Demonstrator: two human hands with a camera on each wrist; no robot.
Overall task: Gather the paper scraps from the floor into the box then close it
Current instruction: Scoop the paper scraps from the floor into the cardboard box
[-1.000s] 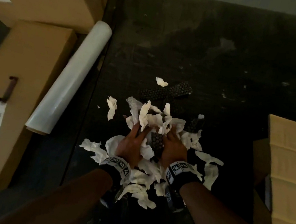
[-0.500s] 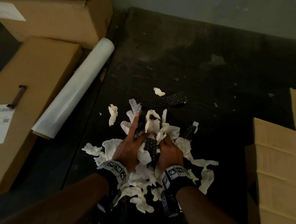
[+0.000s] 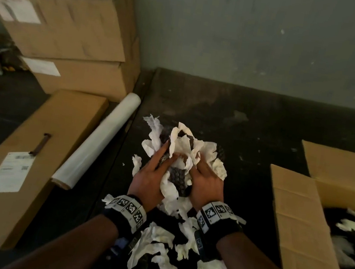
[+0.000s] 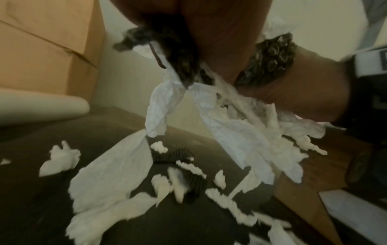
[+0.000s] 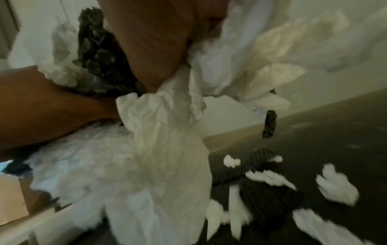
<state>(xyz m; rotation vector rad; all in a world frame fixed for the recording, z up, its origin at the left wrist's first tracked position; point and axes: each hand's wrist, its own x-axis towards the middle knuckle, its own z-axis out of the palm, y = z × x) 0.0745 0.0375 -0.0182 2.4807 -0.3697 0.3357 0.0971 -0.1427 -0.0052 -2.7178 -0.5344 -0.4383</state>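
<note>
My two hands hold a bundle of white paper scraps point(image 3: 183, 144) mixed with dark bubble-wrap pieces point(image 3: 176, 177), lifted above the dark floor. My left hand point(image 3: 152, 176) grips the bundle's left side and my right hand point(image 3: 205, 183) its right side, fingers curled into it. In the left wrist view, scraps point(image 4: 240, 132) hang below the palms; the right wrist view shows the same hanging wad point(image 5: 163, 149). Several loose scraps point(image 3: 157, 244) still lie on the floor under my wrists. The open cardboard box point(image 3: 292, 217) stands at the right, with some scraps point(image 3: 349, 224) inside.
A long flat carton point(image 3: 22, 159) and a white roll point(image 3: 96, 146) lie at the left, with stacked cartons point(image 3: 71, 41) behind them. A grey wall point(image 3: 253, 31) bounds the far side. Dark bubble-wrap strips point(image 4: 173, 155) remain on the floor.
Both hands closed around the pile and lifted a bundle of scraps off the floor. The view tilted up, bringing the wall and the open box into sight.
</note>
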